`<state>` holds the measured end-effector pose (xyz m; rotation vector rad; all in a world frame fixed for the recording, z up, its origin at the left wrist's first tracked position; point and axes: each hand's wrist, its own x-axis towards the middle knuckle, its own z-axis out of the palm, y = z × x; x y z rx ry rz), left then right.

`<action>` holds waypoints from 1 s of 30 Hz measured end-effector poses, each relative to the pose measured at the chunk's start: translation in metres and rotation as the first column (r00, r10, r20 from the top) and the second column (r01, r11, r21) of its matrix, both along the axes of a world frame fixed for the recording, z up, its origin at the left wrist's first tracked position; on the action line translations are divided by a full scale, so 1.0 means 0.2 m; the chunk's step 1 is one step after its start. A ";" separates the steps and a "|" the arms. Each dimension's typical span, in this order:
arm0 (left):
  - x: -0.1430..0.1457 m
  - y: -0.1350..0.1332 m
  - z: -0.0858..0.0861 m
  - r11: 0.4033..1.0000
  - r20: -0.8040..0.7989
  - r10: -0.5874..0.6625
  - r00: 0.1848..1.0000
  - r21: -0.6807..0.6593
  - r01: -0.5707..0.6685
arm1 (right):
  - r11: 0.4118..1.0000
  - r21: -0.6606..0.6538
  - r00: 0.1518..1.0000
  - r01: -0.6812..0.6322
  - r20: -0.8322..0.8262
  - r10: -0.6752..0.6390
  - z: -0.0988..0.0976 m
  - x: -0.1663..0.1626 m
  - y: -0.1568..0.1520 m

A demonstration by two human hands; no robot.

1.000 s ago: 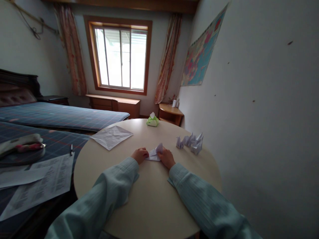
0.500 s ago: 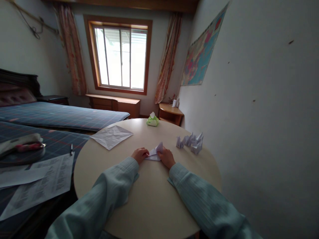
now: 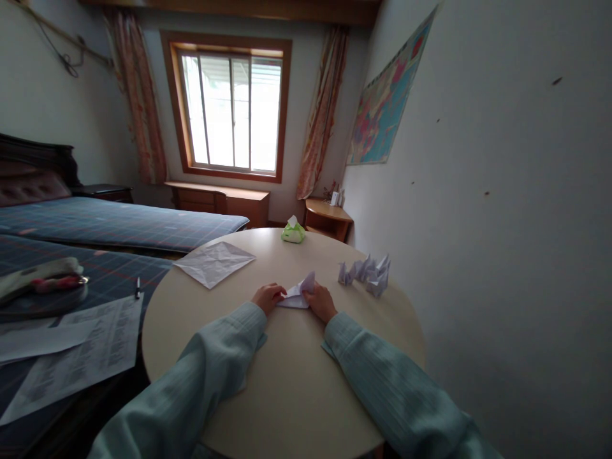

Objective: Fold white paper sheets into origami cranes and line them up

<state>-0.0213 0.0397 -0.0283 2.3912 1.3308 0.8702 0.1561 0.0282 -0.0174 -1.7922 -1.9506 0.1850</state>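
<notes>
A small, partly folded piece of white paper (image 3: 297, 296) lies on the round beige table (image 3: 287, 382), one flap standing up at its right. My left hand (image 3: 268, 297) is closed on the paper's left end, fingers pinched. My right hand (image 3: 321, 302) grips the right end under the raised flap. Both arms are in pale green sleeves that rest on the table.
A creased white sheet (image 3: 214, 262) lies at the table's left rear. Several folded paper figures (image 3: 367, 272) stand at the right, near the wall. A green tissue pack (image 3: 292, 232) sits at the far edge. To the left is a bed with printed papers (image 3: 71, 354) and a pen (image 3: 136, 287).
The raised flap of the paper stands a little higher than a second ago. Both hands stay in nearly the same place.
</notes>
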 end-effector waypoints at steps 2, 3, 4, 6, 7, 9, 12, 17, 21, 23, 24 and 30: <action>0.00 0.00 0.00 1.000 -0.016 0.003 1.000 0.010 -0.003 | 1.000 0.013 1.000 -0.007 -0.013 0.007 0.00 0.00 0.01; 0.00 0.00 0.00 1.000 -0.026 0.007 1.000 0.018 -0.007 | 1.000 0.016 1.000 -0.009 -0.020 0.009 -0.01 0.00 0.01; 0.00 0.00 0.00 1.000 -0.036 0.014 0.999 0.028 -0.013 | 1.000 0.017 1.000 -0.008 -0.028 0.008 -0.01 0.01 0.01; 0.00 0.00 0.00 0.999 -0.056 0.025 0.998 0.046 -0.022 | 1.000 0.012 0.999 -0.004 -0.043 0.004 -0.01 0.01 0.02; 0.00 0.00 0.01 0.998 -0.066 0.031 0.997 0.054 -0.027 | 1.000 0.009 0.999 -0.001 -0.049 0.002 -0.01 0.01 0.02; 0.00 -0.01 0.01 0.997 -0.083 0.040 0.996 0.062 -0.035 | 1.000 0.004 0.998 -0.002 -0.059 0.003 -0.01 0.01 0.02; 0.00 -0.01 0.02 0.997 -0.110 0.052 0.993 0.060 -0.046 | 1.000 0.005 0.997 -0.002 -0.081 0.003 -0.01 0.01 0.02; -0.02 -0.01 0.03 0.997 -0.129 0.075 0.989 0.013 -0.074 | 1.000 0.005 0.986 0.021 -0.165 -0.020 0.00 0.02 0.02; -0.02 0.00 0.03 0.994 -0.138 0.107 0.985 -0.015 -0.111 | 0.998 -0.008 0.971 0.060 -0.233 -0.060 0.00 0.03 0.03; -0.02 0.00 0.03 0.992 -0.147 0.116 0.982 -0.024 -0.120 | 0.997 -0.017 0.963 0.070 -0.258 -0.072 0.00 0.03 0.04; -0.02 0.00 0.03 0.992 -0.152 0.116 0.982 -0.028 -0.122 | 0.997 -0.018 0.960 0.070 -0.270 -0.072 0.00 0.03 0.04; -0.02 -0.01 0.05 0.990 -0.171 0.134 0.976 -0.022 -0.140 | 0.997 -0.018 0.945 0.075 -0.316 -0.077 -0.01 0.03 0.05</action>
